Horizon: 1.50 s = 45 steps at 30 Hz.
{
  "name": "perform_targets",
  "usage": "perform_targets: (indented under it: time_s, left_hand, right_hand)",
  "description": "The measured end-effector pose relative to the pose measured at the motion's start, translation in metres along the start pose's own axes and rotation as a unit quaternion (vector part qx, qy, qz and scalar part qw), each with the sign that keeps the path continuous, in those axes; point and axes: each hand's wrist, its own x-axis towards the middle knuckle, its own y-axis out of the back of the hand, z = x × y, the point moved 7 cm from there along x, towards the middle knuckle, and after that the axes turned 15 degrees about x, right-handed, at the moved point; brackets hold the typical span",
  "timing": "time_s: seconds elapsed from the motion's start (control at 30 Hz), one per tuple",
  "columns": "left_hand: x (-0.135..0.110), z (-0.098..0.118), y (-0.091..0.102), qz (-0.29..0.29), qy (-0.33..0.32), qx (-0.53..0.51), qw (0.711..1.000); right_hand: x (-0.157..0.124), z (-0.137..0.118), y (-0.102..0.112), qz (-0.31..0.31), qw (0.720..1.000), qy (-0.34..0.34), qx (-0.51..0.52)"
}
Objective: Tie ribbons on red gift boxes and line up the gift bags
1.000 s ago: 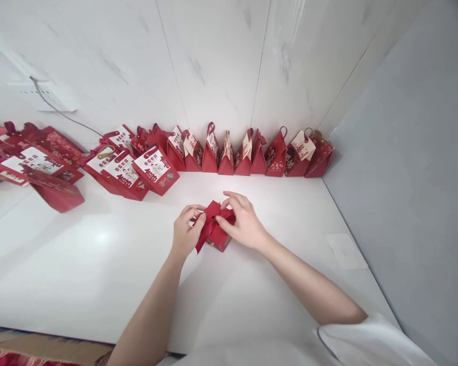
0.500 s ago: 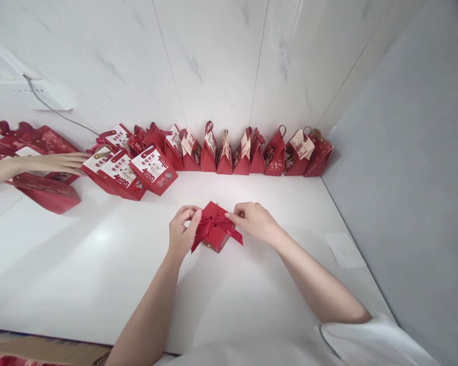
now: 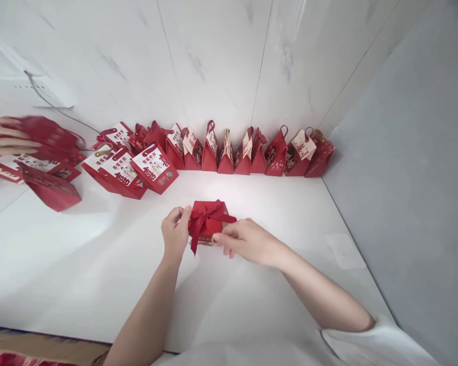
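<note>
A small red gift box (image 3: 208, 223) tied with a red ribbon bow sits on the white table (image 3: 99, 264) between my hands. My left hand (image 3: 174, 235) is closed on the box's left side, thumb and fingers pinching near the bow. From the right, my right hand (image 3: 244, 240) grips the box's near edge with its fingers curled. One ribbon tail hangs down at the box's left front.
A row of red gift bags (image 3: 252, 150) lines the back wall. More flat red bags (image 3: 137, 168) lie at the left. Another person's hand (image 3: 2, 137) lifts a red bag (image 3: 48, 132) at the far left. A grey wall (image 3: 404, 178) bounds the right side.
My right hand has moved from the ribbon end down to the box's near edge, and the box has turned slightly. The other person's hand has lifted a red bag at the left.
</note>
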Motion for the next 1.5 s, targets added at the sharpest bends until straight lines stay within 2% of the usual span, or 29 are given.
perform_targets:
  time_s: [0.07, 0.17, 0.3, 0.43, 0.6, 0.73, 0.9, 1.13, 1.33, 1.5]
  left_hand:
    - [0.0, -0.001, -0.002, -0.017, 0.002, 0.002, 1.0]
    - [0.0, -0.001, -0.008, -0.044, -0.008, -0.008, 0.999]
    - [-0.003, 0.008, -0.008, 0.007, -0.065, -0.027, 0.998]
    - [-0.008, 0.016, -0.014, 0.006, -0.087, -0.006, 0.996]
    - [-0.012, 0.023, -0.012, 0.033, -0.119, 0.056, 0.991]
    - [-0.01, 0.022, -0.007, 0.048, -0.126, 0.078, 0.988]
    - [-0.01, 0.019, -0.011, -0.001, -0.105, 0.05, 0.993]
    - [-0.013, 0.013, -0.025, -0.092, -0.029, -0.044, 0.994]
    - [-0.011, 0.009, -0.028, -0.112, 0.006, -0.067, 0.992]
    - [-0.011, 0.009, -0.028, -0.118, 0.01, -0.065, 0.991]
  right_hand:
    - [0.0, 0.004, -0.005, -0.017, 1.0, -0.009, 0.007]
    - [0.009, 0.015, -0.006, -0.002, 0.999, -0.016, 0.036]
    - [0.03, 0.033, -0.015, -0.012, 0.983, -0.022, 0.179]
    - [0.043, 0.046, -0.025, 0.011, 0.954, -0.025, 0.299]
    - [0.043, 0.055, -0.044, 0.009, 0.937, -0.071, 0.343]
    - [0.04, 0.05, -0.052, 0.014, 0.931, -0.043, 0.363]
    - [0.038, 0.04, -0.056, -0.022, 0.94, -0.013, 0.34]
    - [0.04, 0.046, -0.058, -0.046, 0.952, -0.001, 0.302]
    - [0.036, 0.04, -0.05, -0.034, 0.981, 0.019, 0.188]
    - [0.034, 0.036, -0.05, -0.041, 0.982, 0.012, 0.183]
